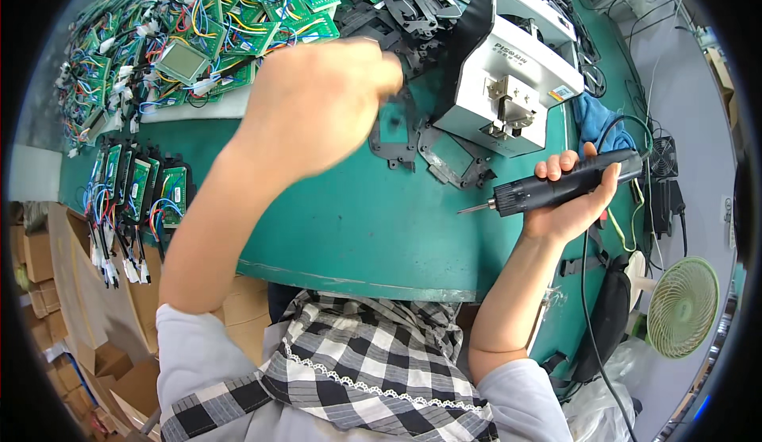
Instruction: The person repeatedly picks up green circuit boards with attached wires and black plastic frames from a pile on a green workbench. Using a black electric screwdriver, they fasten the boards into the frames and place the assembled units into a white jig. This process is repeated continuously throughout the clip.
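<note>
My right hand [573,196] is wrapped round a black electric screwdriver [567,184], its thin bit pointing left over the table. A cord runs from the tool's rear end. My left hand [321,96] is raised over the far middle of the table, back of the hand up and smeared by motion. Its fingers are mostly hidden, so I cannot see whether it holds anything. Just right of it, a black plastic frame [383,154] lies on the green table. Another black frame [456,162] lies beside that one, in front of a white screw feeder [508,84].
Green circuit boards [262,33] with coloured wires are heaped at the far left. Several boards mounted in black frames [139,184] stand at the left edge, wires hanging over. More black frames [425,1] are piled at the back. A blue cloth [601,120] and a green fan [683,307] are at right.
</note>
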`<action>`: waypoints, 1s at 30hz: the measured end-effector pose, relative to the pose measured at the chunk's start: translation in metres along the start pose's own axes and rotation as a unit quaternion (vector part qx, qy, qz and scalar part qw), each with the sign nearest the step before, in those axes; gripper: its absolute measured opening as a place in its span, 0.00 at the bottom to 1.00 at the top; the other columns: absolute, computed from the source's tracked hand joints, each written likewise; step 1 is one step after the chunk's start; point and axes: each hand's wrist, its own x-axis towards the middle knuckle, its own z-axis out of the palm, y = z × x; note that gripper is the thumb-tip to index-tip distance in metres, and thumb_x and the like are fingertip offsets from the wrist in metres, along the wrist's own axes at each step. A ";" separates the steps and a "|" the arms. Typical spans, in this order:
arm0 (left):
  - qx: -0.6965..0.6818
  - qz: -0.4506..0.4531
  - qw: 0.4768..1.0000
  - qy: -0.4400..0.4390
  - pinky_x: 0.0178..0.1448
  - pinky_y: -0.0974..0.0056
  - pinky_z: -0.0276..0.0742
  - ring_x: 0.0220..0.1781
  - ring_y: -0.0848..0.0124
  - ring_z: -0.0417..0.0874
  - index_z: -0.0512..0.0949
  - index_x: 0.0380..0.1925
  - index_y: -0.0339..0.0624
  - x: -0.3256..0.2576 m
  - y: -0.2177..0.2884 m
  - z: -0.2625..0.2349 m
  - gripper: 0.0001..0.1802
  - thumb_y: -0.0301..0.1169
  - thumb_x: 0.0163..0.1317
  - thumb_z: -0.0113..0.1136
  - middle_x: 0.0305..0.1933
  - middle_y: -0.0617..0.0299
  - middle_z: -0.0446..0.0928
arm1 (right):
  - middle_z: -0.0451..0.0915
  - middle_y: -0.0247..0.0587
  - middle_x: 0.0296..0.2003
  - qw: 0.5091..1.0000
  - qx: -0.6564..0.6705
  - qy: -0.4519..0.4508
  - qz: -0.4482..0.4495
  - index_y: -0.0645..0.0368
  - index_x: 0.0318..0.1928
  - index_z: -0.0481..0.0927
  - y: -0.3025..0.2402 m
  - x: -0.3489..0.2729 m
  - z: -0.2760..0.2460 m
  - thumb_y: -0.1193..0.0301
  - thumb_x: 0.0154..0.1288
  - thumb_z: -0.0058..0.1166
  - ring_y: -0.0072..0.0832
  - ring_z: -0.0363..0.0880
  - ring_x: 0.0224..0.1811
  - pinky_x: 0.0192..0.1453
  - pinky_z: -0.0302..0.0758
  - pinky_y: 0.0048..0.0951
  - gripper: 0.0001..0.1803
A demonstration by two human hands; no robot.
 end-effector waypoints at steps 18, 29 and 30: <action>-0.116 0.214 0.956 -0.162 0.53 0.61 0.71 0.53 0.67 0.77 0.75 0.48 0.48 -0.034 0.047 0.048 0.19 0.31 0.54 0.60 0.51 0.63 0.75 | 0.68 0.39 0.26 0.970 0.177 -0.169 -0.008 0.60 0.50 0.74 -0.032 0.031 -0.056 0.47 0.66 0.50 0.26 0.63 0.23 0.29 0.64 0.28 0.28; -0.060 0.065 0.995 -0.056 0.60 0.55 0.69 0.58 0.60 0.76 0.80 0.45 0.45 -0.042 -0.017 0.023 0.18 0.39 0.56 0.63 0.53 0.59 0.78 | 0.67 0.39 0.26 0.985 0.091 -0.144 -0.028 0.61 0.49 0.73 -0.020 0.016 -0.031 0.47 0.65 0.50 0.26 0.62 0.23 0.29 0.63 0.28 0.28; 0.006 -0.024 0.998 -0.054 0.58 0.55 0.70 0.54 0.58 0.77 0.79 0.45 0.43 -0.026 -0.039 0.008 0.18 0.39 0.56 0.63 0.50 0.59 0.78 | 0.68 0.39 0.26 0.987 0.083 -0.136 -0.031 0.60 0.50 0.74 -0.020 0.015 -0.029 0.46 0.66 0.49 0.27 0.64 0.22 0.28 0.64 0.29 0.28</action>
